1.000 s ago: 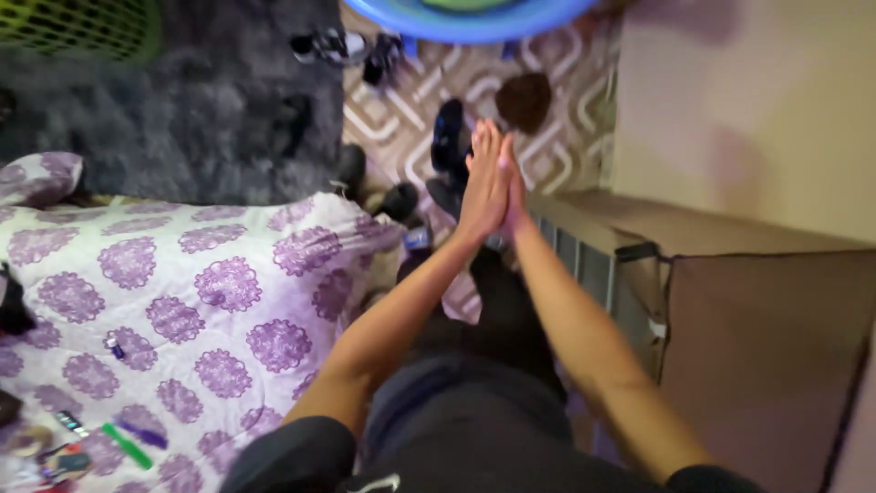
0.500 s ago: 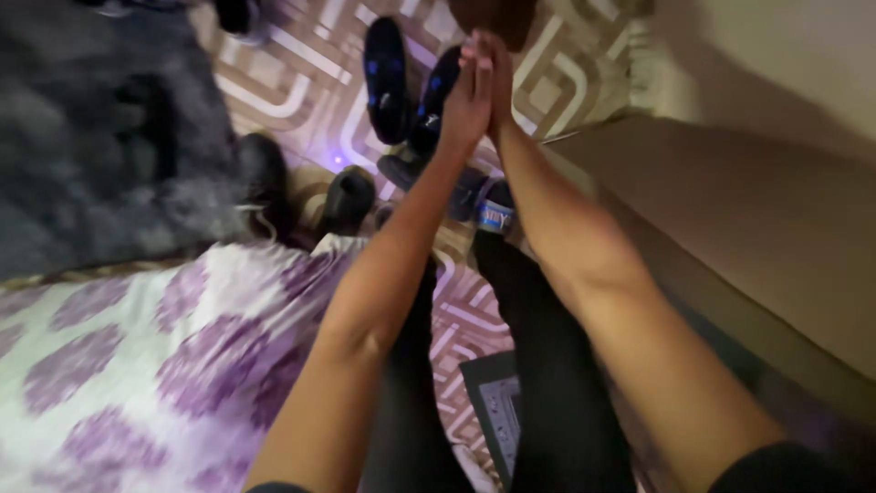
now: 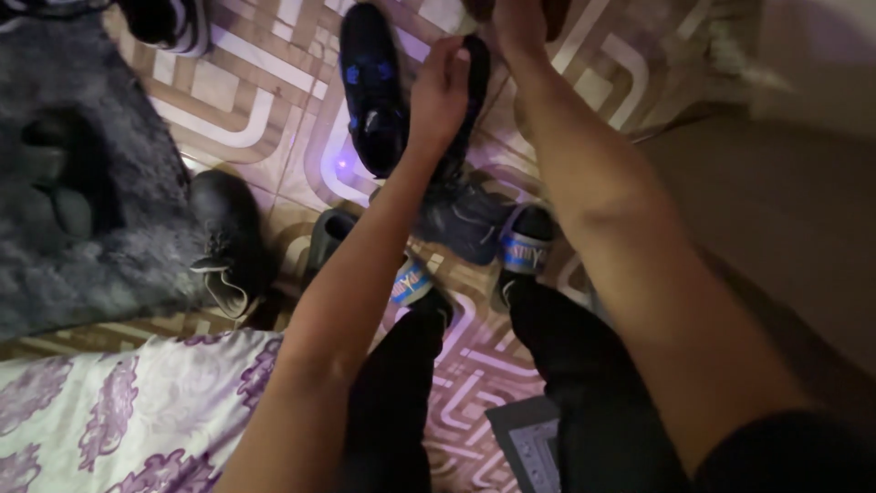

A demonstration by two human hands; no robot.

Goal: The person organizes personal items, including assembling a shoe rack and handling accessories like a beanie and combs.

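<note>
I see no packages, signs or screens from here. The only labels are printed bands on two slides near the middle of the floor: the left slide's strap (image 3: 412, 283) is blue with yellow and white print, partly hidden behind a forearm, and the right slide's strap (image 3: 524, 253) has the same blue band with yellow print. At the near edge, between the legs, lies a flat grey rectangular thing (image 3: 534, 447) with pale markings; I cannot tell what it is.
</note>
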